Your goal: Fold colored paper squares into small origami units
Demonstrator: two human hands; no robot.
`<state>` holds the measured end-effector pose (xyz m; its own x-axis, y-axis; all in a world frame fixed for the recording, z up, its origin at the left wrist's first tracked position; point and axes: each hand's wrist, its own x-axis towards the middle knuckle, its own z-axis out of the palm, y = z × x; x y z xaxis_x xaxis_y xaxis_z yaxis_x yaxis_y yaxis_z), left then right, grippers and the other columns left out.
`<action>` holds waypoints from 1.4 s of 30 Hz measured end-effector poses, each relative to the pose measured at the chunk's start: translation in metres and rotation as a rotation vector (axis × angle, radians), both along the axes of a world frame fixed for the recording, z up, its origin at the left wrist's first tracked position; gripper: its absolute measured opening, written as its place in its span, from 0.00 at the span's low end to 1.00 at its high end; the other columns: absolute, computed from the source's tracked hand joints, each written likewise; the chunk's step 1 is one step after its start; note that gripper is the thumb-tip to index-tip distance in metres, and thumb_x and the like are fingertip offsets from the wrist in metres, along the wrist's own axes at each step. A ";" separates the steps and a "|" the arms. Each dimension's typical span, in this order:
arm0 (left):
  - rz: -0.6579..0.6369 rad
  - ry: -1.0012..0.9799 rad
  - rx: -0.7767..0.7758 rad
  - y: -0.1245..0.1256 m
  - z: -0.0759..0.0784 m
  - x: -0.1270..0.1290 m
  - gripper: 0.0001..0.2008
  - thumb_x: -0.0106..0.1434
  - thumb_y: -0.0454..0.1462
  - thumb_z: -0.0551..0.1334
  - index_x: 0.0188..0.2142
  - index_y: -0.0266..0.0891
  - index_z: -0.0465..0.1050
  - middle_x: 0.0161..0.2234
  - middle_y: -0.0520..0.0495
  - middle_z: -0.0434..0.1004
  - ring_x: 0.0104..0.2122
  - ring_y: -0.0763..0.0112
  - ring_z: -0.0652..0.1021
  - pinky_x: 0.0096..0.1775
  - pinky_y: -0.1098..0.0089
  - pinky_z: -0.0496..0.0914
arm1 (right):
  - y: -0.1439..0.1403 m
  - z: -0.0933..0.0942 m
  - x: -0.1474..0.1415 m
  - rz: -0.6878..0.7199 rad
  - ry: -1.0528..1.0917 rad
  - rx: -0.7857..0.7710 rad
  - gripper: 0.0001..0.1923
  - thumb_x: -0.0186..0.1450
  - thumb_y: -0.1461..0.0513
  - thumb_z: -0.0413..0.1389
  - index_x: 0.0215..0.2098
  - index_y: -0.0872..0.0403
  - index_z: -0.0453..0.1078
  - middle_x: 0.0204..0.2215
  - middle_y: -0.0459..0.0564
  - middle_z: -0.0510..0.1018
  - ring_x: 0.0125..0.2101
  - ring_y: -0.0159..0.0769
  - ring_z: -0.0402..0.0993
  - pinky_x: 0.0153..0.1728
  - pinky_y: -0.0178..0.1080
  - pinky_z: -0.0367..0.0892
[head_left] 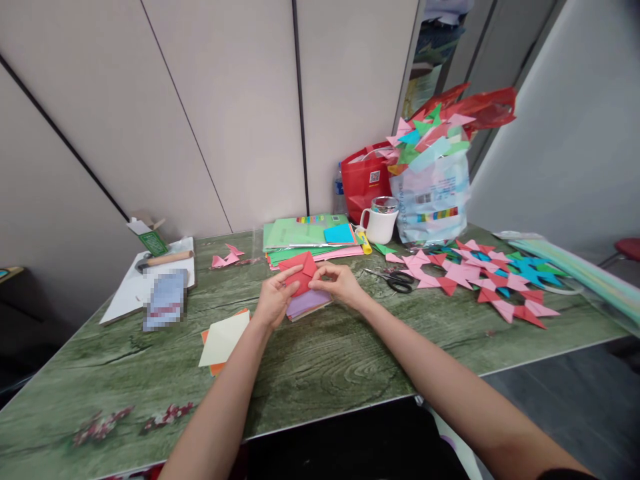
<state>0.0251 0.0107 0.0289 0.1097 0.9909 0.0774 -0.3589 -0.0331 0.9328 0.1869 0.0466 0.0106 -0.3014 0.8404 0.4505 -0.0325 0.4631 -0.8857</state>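
A red folded paper (301, 267) with a triangular flap is held up between my two hands. My left hand (273, 293) grips its left side, thumb in front. At its right edge, the thumb and fingertips of my right hand (337, 283) pinch the paper near the flap. Under it on the table lies a small stack of purple paper (306, 304). Left of my left forearm sits another small stack, a cream sheet (225, 339) on top with orange sheets showing beneath.
Behind my hands lie green and pink paper packs (285, 233). Black scissors (399, 283), a white mug (381, 223) and joined pink and red paper pieces (465, 267) are to the right. A stuffed plastic bag (433, 200) stands behind. At left, a hammer (165, 261) rests on a white board (127, 293).
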 end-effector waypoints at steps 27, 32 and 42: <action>0.216 0.342 0.178 0.002 -0.006 0.004 0.22 0.47 0.38 0.67 0.44 0.38 0.73 0.45 0.43 0.75 0.44 0.59 0.73 0.44 0.64 0.68 | -0.001 -0.002 -0.005 -0.013 0.160 -0.190 0.17 0.42 0.59 0.66 0.29 0.55 0.72 0.29 0.48 0.77 0.30 0.33 0.72 0.37 0.38 0.67; 0.170 0.238 0.202 -0.001 -0.003 0.006 0.28 0.45 0.36 0.68 0.48 0.40 0.69 0.45 0.44 0.75 0.46 0.60 0.73 0.44 0.65 0.69 | 0.000 -0.003 -0.005 -0.059 0.195 -0.218 0.15 0.44 0.59 0.65 0.29 0.56 0.71 0.27 0.47 0.76 0.27 0.32 0.72 0.33 0.37 0.67; 0.156 0.082 0.161 0.002 -0.007 0.005 0.29 0.44 0.35 0.69 0.48 0.37 0.69 0.41 0.42 0.77 0.38 0.64 0.76 0.37 0.70 0.70 | -0.003 0.001 -0.006 -0.052 0.229 -0.231 0.16 0.45 0.56 0.64 0.29 0.55 0.71 0.26 0.47 0.77 0.26 0.34 0.73 0.32 0.38 0.69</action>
